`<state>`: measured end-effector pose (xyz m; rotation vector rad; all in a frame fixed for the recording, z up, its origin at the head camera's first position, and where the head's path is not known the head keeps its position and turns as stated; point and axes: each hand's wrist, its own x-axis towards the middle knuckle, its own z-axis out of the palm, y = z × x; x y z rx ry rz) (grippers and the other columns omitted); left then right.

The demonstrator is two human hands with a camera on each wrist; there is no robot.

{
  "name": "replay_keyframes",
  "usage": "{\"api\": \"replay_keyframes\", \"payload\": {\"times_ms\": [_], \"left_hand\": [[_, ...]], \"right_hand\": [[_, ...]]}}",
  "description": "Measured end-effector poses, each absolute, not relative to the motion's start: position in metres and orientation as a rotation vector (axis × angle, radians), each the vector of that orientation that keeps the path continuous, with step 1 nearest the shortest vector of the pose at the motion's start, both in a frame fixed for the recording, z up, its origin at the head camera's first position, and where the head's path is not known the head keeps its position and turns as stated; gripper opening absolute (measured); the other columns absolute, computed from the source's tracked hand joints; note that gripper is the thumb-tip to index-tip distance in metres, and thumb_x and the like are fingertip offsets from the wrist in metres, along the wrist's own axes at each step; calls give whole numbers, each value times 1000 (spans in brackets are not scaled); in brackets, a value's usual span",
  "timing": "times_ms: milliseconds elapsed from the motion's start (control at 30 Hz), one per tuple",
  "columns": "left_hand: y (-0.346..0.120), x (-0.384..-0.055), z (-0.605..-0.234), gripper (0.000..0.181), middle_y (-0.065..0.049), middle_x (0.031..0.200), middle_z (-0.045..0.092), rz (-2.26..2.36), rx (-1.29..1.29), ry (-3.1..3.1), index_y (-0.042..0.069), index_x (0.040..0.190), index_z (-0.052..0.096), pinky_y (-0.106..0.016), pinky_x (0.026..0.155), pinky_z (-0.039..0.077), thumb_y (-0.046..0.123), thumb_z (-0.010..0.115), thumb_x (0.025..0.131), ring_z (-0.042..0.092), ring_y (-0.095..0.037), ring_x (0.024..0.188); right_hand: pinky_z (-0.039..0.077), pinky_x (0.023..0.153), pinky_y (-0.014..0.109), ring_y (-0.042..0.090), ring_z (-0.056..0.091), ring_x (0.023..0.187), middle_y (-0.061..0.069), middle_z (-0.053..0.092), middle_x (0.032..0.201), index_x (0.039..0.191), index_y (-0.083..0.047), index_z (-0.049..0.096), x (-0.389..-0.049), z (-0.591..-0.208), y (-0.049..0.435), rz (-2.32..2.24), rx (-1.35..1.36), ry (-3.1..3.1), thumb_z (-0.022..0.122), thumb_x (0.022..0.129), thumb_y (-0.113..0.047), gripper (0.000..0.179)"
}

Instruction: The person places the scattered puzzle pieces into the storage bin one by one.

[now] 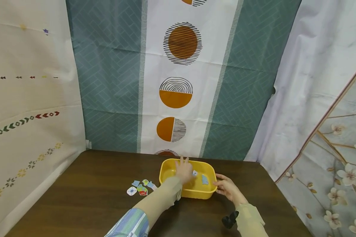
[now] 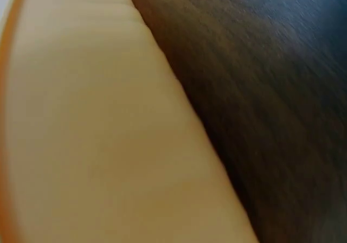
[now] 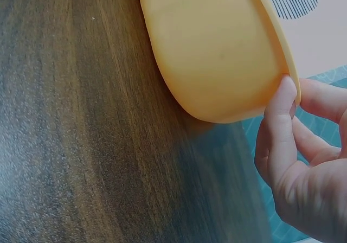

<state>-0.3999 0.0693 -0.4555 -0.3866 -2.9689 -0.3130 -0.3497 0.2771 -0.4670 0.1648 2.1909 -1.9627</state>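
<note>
A yellow plastic tub (image 1: 197, 194) stands on the dark wooden table. Over its inside reaches my left hand (image 1: 184, 171), fingers extended toward the far rim. In the left wrist view the tub's outer wall (image 2: 108, 118) fills much of the frame, and that hand is out of sight. My right hand (image 1: 227, 188) grips the tub's right rim; the right wrist view shows its thumb (image 3: 283, 99) on the outer wall. Inside the tub lie a light blue paper piece (image 1: 205, 179) and a small white piece (image 1: 194, 172), partly covered by the left hand.
Left of the tub, several cut paper pieces lie in a cluster, among them a white piece with a blue star (image 1: 132, 191) and a green, blue and red one (image 1: 142, 190). Patterned curtains (image 1: 112, 82) hang behind the table (image 1: 77, 204) and along both sides.
</note>
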Motion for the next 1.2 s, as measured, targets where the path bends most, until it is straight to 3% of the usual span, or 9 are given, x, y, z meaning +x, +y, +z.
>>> {"api": "replay_keyframes", "payload": {"times_ms": [133, 400, 567, 833, 1067, 1200], "left_hand": [[75, -399, -460, 33, -10, 152, 43, -252, -350, -2975, 16, 75, 73, -64, 111, 27, 48, 76, 80, 26, -41, 146], [84, -393, -466, 33, -9, 156, 38, -170, -314, -2952, 18, 83, 76, -66, 112, 23, 51, 73, 81, 21, -37, 149], [91, -391, -471, 34, -8, 157, 36, -54, -326, -2952, 19, 81, 76, -63, 115, 21, 52, 69, 83, 18, -30, 151], [97, -392, -473, 31, -10, 159, 32, 115, -356, -2953, 22, 78, 74, -63, 115, 19, 51, 67, 86, 16, -30, 151], [102, -399, -485, 39, -8, 160, 29, 174, -340, -2913, 24, 105, 76, -63, 115, 18, 56, 61, 89, 13, -31, 152], [104, -401, -488, 45, -8, 161, 27, 181, -343, -2912, 25, 110, 75, -63, 116, 18, 61, 63, 86, 12, -32, 152]], "right_hand": [[54, 63, 23, 13, 63, 73, 18, 67, 115, 145, 7, 35, -348, -468, 275, -1957, 143, 2196, 61, 91, -2, 61], [53, 63, 24, 13, 62, 73, 21, 65, 116, 144, 7, 38, -348, -468, 271, -1950, 163, 2208, 61, 91, -1, 58], [53, 63, 24, 13, 62, 72, 20, 65, 114, 144, 7, 38, -348, -469, 271, -1955, 154, 2210, 61, 90, -2, 59], [54, 63, 24, 14, 64, 74, 18, 66, 114, 143, 6, 40, -350, -470, 274, -1955, 175, 2227, 62, 89, -1, 59], [54, 64, 25, 15, 65, 76, 19, 65, 116, 143, 5, 40, -350, -468, 275, -1952, 179, 2232, 63, 89, -2, 59], [54, 64, 25, 14, 64, 76, 20, 65, 116, 143, 6, 40, -350, -467, 277, -1953, 178, 2229, 62, 90, -2, 58]]}}
